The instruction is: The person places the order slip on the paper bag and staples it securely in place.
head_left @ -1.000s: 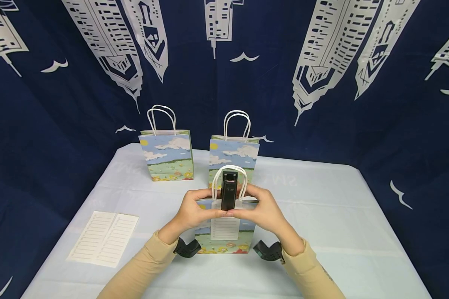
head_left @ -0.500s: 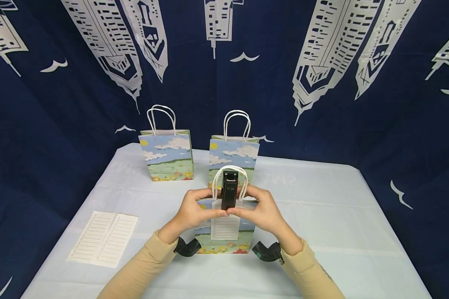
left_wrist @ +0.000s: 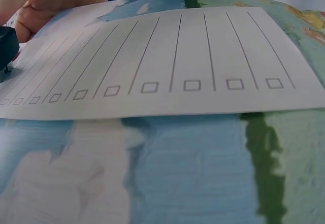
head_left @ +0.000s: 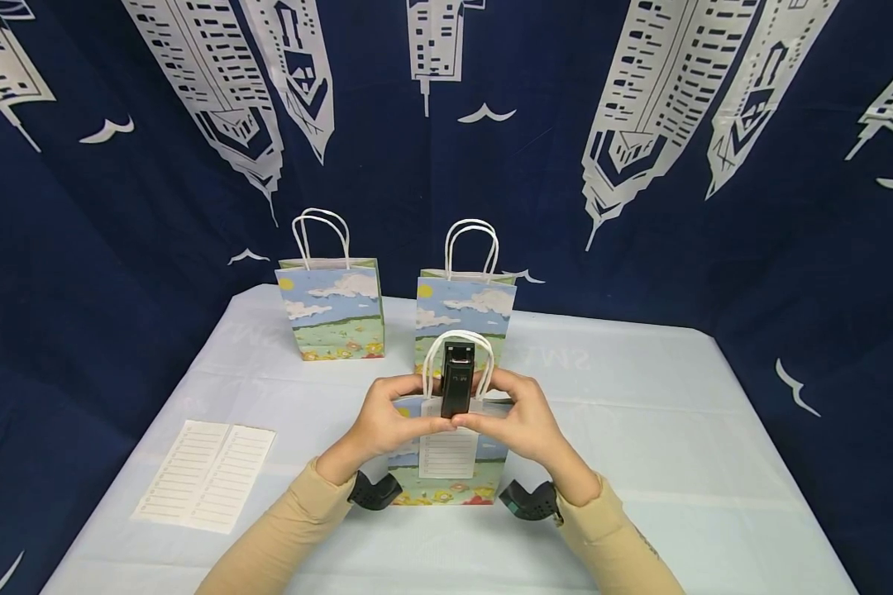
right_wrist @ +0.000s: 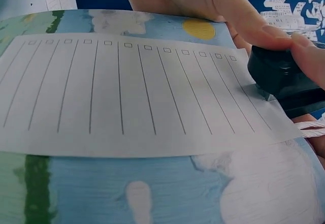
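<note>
Pale cloth-covered table [head_left: 662,463] — left hand [head_left: 387,417] and right hand [head_left: 522,413] grip a black stapler [head_left: 457,382], long axis pointing away from the person, atop the ruled white sheet [head_left: 447,459] fronting a meadow-printed paper bag [head_left: 446,493], insides hidden; a white ruled leaflet [head_left: 204,478] lies left; two matching bags [head_left: 331,318] stand behind, the right bag [head_left: 465,299] partly blocked — navy skyline-printed curtain [head_left: 521,182] beyond
</note>
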The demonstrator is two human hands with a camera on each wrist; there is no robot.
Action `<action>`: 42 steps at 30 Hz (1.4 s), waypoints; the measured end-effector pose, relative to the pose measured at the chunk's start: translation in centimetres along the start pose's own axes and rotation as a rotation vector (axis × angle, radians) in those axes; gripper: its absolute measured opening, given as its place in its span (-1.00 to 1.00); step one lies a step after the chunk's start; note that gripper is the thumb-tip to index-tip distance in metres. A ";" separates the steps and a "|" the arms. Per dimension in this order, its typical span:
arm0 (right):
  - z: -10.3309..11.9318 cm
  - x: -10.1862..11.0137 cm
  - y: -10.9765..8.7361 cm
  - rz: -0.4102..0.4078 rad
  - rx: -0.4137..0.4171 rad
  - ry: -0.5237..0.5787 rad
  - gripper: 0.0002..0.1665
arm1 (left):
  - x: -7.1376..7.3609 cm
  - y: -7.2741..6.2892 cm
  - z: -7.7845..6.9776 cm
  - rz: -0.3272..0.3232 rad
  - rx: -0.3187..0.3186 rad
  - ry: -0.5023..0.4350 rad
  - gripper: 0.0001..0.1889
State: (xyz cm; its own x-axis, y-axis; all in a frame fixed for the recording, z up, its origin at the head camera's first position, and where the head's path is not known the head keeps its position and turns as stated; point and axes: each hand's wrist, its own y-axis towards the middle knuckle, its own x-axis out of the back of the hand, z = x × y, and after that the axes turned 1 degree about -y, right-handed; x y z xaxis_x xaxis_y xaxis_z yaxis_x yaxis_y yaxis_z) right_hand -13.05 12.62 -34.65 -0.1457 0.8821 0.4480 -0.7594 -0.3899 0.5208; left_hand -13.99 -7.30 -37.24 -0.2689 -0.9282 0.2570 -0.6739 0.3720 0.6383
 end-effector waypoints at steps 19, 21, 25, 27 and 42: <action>-3.6 -0.4 -0.2 -0.043 -0.028 0.088 -0.64 | -0.2 0.1 -0.2 -0.036 -0.019 0.003 -0.72; -3.9 -0.3 -0.3 -0.031 -0.039 0.084 -0.64 | -0.2 0.1 0.1 -0.023 -0.020 -0.003 -0.71; -3.9 -0.1 -0.4 0.000 -0.063 0.085 -0.63 | -0.2 -0.2 1.6 -0.002 0.012 -0.019 -0.68; -3.9 0.0 -0.5 0.017 -0.071 0.093 -0.62 | -0.3 -0.5 2.3 0.005 0.053 -0.039 -0.66; -3.1 0.4 -0.8 0.056 -0.122 0.097 -0.39 | 0.2 -0.3 -0.2 0.015 0.117 -0.056 -0.52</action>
State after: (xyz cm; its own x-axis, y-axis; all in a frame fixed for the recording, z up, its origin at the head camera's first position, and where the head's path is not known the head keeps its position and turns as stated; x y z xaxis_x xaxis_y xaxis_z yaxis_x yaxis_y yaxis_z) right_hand -14.41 14.13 -37.13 -0.2462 0.8836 0.3984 -0.8189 -0.4095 0.4021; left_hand -13.68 -7.57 -37.29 -0.3153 -0.9225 0.2227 -0.7443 0.3859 0.5450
